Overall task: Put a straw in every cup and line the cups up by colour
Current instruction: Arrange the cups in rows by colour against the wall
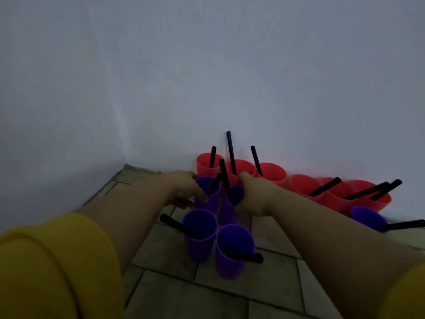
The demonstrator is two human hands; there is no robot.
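Six red cups (272,172) in a row along the wall (253,77), one black straw each: left three near upright, right three leaning right. Left hand (184,189) fingers curl round back-left purple cup (210,200), its straw (215,183) tilted up-right. Right hand (255,198) fingers wrap back-right purple cup (226,209), its long straw (225,178) near upright. Front purple cups (199,246) on the tiled floor (165,254): straws lean outward, one left, one right.

Purple cups (200,247) and red cups (273,172) look like smooth, matt plastic, black straws (230,148) too. My yellow sleeve (53,268) is soft cloth (kinda fleecy). Floor (184,295) is dull, rough-ish tile; wall (207,65) flat matt paint.
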